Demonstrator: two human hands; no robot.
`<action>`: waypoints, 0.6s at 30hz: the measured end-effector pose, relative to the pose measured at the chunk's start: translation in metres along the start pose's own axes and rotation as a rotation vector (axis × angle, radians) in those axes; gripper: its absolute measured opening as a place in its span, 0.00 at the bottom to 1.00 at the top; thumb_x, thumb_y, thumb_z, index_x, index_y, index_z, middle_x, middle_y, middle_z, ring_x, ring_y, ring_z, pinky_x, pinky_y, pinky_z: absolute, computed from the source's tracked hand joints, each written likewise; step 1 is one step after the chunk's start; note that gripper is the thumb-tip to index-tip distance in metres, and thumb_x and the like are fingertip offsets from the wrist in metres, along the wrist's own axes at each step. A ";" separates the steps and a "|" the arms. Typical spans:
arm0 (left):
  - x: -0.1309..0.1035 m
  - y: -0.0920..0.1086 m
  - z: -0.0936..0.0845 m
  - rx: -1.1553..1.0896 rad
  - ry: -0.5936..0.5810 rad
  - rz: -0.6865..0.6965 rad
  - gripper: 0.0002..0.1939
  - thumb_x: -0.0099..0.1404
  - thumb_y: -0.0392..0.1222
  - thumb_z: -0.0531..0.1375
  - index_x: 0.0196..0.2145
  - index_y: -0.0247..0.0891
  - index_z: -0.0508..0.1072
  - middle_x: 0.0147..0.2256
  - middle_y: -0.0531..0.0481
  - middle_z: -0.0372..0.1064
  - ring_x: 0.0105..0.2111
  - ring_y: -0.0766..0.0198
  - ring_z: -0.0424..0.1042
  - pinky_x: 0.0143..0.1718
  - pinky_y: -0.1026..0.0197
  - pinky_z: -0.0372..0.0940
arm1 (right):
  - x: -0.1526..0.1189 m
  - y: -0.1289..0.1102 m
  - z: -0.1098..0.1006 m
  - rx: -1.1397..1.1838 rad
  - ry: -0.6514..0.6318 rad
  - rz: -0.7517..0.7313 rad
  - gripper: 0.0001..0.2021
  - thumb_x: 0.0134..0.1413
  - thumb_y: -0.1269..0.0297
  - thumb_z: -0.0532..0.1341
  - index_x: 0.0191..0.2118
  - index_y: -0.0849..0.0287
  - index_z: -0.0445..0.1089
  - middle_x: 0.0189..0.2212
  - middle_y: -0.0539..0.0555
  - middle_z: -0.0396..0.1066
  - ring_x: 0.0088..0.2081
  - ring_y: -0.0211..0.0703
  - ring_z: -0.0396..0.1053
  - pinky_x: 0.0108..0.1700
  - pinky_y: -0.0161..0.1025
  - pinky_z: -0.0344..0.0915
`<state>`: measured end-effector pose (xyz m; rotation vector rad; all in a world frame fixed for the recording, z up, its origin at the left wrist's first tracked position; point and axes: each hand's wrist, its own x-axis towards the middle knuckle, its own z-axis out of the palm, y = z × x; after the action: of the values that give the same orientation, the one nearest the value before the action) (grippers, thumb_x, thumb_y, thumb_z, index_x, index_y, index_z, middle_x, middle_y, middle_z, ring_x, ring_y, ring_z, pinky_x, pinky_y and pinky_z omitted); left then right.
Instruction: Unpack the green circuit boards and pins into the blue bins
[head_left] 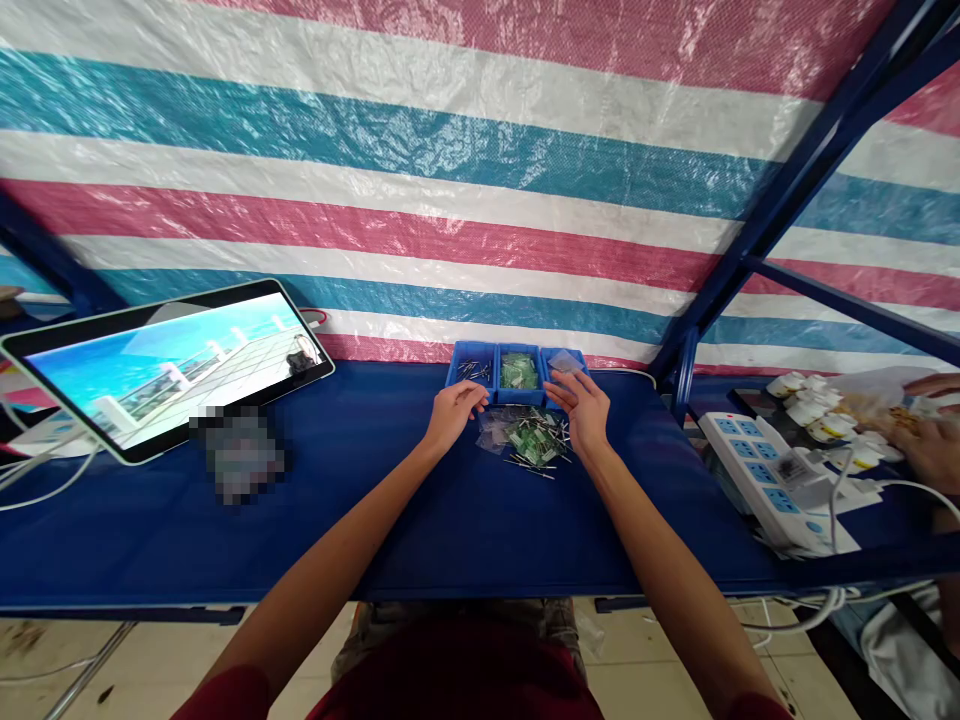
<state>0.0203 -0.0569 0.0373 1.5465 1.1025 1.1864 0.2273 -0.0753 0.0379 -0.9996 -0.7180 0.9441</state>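
My left hand [452,414] is at the front of the left blue bin [451,372], which holds thin metal pieces [472,371]. Its thumb and fingertips are pressed together; whatever may be between them is too small to make out. My right hand [588,408] reaches over the front of the right blue bin [582,356], fingers stretched out and slightly apart. Clear plastic bags [564,360] lie in that bin. Small green-and-clear packets [519,371] fill the middle bin. Between my hands, a loose pile [534,438] mixes green pieces, metal rods and clear bags [495,430].
A tablet-like screen [202,365] leans at the left, near a blurred-out object [244,455]. On the right are a white power strip [772,480], cables and white bottles [821,410], with another person's hands [930,450] beyond. A blue frame post [720,270] rises behind the blue table [487,540].
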 end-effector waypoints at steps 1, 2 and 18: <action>0.000 -0.001 -0.001 0.058 0.005 0.033 0.14 0.58 0.51 0.59 0.28 0.36 0.73 0.27 0.48 0.72 0.26 0.63 0.69 0.25 0.64 0.61 | 0.001 -0.001 -0.001 0.015 0.017 0.016 0.22 0.42 0.55 0.67 0.43 0.60 0.66 0.32 0.55 0.76 0.30 0.46 0.76 0.33 0.42 0.74; 0.000 -0.001 -0.002 0.121 0.002 0.074 0.13 0.59 0.50 0.59 0.29 0.37 0.74 0.28 0.48 0.72 0.28 0.62 0.70 0.26 0.64 0.62 | 0.001 -0.001 -0.001 0.000 0.009 0.033 0.24 0.43 0.56 0.66 0.46 0.60 0.65 0.32 0.55 0.76 0.29 0.47 0.76 0.32 0.43 0.74; -0.003 -0.014 0.003 0.514 -0.264 0.324 0.10 0.63 0.45 0.56 0.36 0.40 0.76 0.38 0.46 0.73 0.40 0.55 0.70 0.41 0.58 0.64 | -0.005 0.018 -0.006 -1.267 -0.448 -0.451 0.03 0.45 0.70 0.64 0.28 0.56 0.75 0.26 0.51 0.67 0.29 0.41 0.64 0.30 0.36 0.57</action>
<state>0.0207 -0.0564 0.0224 2.2749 1.0522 0.8989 0.2246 -0.0782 0.0188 -1.6002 -1.9475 0.2121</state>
